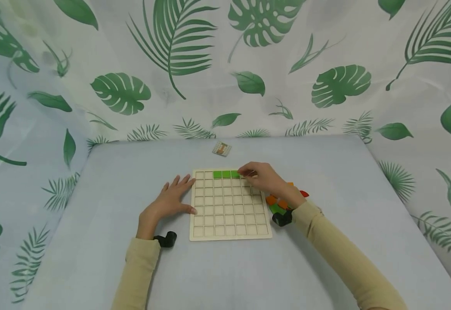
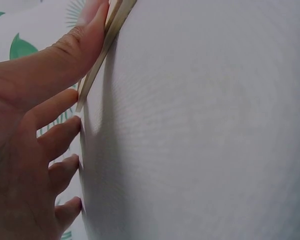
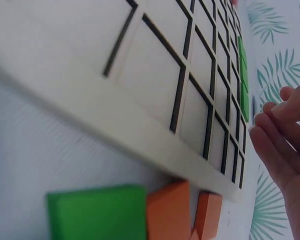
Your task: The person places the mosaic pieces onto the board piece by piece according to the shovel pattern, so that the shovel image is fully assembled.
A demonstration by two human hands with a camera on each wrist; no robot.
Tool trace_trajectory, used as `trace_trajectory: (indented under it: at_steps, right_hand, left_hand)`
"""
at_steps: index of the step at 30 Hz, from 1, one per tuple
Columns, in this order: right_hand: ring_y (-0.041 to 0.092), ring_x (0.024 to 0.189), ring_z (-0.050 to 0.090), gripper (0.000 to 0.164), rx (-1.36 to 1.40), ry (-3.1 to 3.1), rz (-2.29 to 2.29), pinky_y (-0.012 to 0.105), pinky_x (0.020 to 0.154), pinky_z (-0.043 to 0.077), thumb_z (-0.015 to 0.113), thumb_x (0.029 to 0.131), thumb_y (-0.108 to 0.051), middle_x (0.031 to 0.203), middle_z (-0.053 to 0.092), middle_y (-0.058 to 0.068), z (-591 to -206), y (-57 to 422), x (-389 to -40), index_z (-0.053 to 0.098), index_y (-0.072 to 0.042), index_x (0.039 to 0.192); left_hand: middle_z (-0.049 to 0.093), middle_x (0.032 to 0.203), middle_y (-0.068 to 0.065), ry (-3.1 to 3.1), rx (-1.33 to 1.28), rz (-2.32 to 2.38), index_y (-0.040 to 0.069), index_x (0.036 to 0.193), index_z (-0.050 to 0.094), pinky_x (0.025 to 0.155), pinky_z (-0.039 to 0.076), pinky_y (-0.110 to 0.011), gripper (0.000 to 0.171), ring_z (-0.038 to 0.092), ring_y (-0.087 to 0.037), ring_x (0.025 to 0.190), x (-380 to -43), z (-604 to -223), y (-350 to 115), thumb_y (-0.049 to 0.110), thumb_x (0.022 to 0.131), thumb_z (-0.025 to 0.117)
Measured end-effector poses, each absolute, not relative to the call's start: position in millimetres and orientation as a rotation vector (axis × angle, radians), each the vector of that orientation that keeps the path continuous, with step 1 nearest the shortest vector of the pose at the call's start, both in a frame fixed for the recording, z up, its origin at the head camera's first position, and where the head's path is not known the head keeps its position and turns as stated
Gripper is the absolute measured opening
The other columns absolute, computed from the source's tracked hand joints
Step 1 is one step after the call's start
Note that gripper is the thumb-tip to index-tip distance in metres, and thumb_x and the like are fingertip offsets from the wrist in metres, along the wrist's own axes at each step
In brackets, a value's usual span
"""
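A pale wooden grid board point(image 1: 225, 211) lies on the table, with green square tiles point(image 1: 222, 174) in a row along its far edge. My left hand point(image 1: 171, 199) is spread at the board's left side, thumb and fingertips resting at the edge. In the left wrist view, the thumb point(image 2: 72, 50) overlaps the board's rim point(image 2: 97, 72). My right hand point(image 1: 262, 175) reaches over the far right of the board, its bent fingertips right at the last green tile. The right wrist view shows the fingers point(image 3: 277, 155) beside the green tiles point(image 3: 244, 100), with nothing visible between them.
Loose orange pieces point(image 1: 283, 204), green pieces point(image 3: 100, 212) and a red piece point(image 1: 304, 193) lie right of the board, partly under my right forearm. A small patterned card point(image 1: 222, 149) lies beyond the board. Leaf-printed cloth point(image 1: 194, 107) surrounds the table.
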State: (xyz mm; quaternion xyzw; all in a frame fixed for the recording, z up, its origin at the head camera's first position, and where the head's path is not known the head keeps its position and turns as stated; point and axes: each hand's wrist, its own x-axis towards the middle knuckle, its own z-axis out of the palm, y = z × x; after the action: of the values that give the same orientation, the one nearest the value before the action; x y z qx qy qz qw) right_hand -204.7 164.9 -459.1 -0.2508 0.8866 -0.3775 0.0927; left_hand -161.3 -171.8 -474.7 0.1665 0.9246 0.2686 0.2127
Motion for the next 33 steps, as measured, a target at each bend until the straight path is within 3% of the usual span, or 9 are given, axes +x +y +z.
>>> trace_trajectory:
  at_steps: [18, 33]
  right_hand:
    - [0.024, 0.098, 0.066, 0.024, -0.712, 2.701, -1.039, 0.041, 0.087, 0.058, 0.064, 0.099, -0.004, 0.115, 0.073, 0.013, -454, 205, -187, 0.072, -0.001, 0.121]
    - [0.019, 0.087, 0.063, 0.018, -0.594, 2.779, -1.019, 0.034, 0.078, 0.056, 0.071, 0.094, -0.005, 0.104, 0.074, 0.006, -463, 231, -172, 0.076, -0.006, 0.111]
  left_hand:
    - [0.014, 0.173, -0.014, 2.569, 0.435, 0.775, 0.012, 0.164, 0.026, 0.127, -0.001, -0.063, 0.105, 0.0, -0.041, 0.16, -163, -472, -172, 0.039, 0.082, 0.086]
    - [0.014, 0.173, -0.014, 2.574, 0.433, 0.758, 0.012, 0.165, 0.026, 0.127, -0.001, -0.063, 0.105, 0.001, -0.041, 0.16, -161, -470, -171, 0.038, 0.082, 0.086]
